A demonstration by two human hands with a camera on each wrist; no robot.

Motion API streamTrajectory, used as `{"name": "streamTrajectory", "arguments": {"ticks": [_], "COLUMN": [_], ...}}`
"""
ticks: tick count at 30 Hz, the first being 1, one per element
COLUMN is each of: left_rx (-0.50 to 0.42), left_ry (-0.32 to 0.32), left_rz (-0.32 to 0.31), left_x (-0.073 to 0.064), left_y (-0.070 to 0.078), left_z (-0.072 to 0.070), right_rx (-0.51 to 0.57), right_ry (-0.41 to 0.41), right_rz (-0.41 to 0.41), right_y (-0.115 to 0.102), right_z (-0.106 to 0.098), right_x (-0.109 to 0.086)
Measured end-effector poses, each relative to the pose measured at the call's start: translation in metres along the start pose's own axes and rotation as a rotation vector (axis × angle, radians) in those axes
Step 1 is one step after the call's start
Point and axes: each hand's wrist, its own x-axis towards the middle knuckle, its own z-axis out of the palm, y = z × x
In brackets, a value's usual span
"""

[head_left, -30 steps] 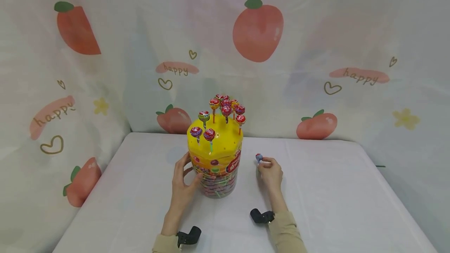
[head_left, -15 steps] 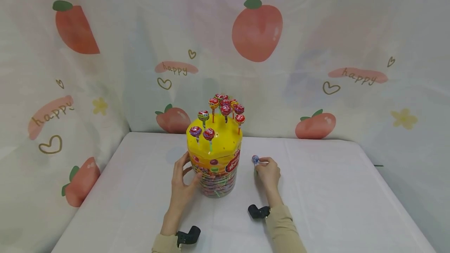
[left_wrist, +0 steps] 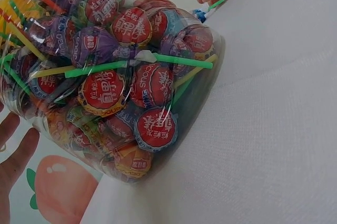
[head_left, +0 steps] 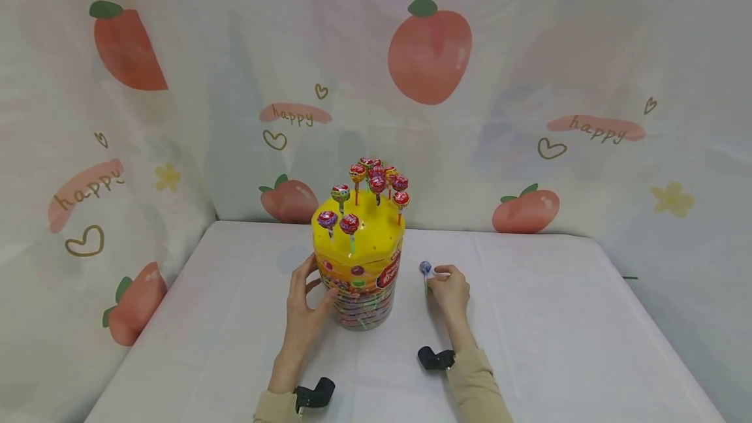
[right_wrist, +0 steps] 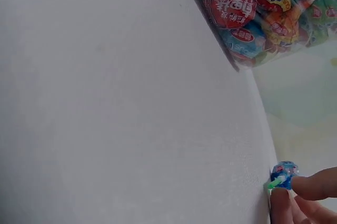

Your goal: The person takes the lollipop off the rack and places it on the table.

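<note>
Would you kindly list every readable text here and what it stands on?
"happy": backdrop, three times.
"真果": red wrappers inside the container; their smaller characters are too blurred.
Container's red label: too small to read.
Blue lollipop in the right hand: unreadable.

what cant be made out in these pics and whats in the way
- Blue lollipop: in the head view, any wrapper lettering is too small to read; in the right wrist view, the right hand covers part of it.
- Rear lollipops: in the head view, partly hidden by those in front.
- Tub: in the right wrist view, cut off by the top and right edges.
- Left hand: in the left wrist view, mostly cut off by the left edge.
</note>
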Motion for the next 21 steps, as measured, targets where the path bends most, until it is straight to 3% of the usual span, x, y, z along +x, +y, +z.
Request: {"name": "streamTrajectory", "arguments": {"ticks": [11, 21], "left_rx": [-0.008, -0.012], "left_ry": [-0.001, 0.003], "left_rz": [0.005, 0.011], "left_x": [0.0, 0.0], "left_y": [0.001, 0.0], "left_z": [0.0, 0.001], "right_rx": [0.117, 0.317], "right_ry": [-0.066, -0.061], "right_rz": [-0.032, -0.177], "right_y": [-0.004, -0.043], "right_z": [-0.018, -0.043], "right_x": [-0.017, -0.036]}}
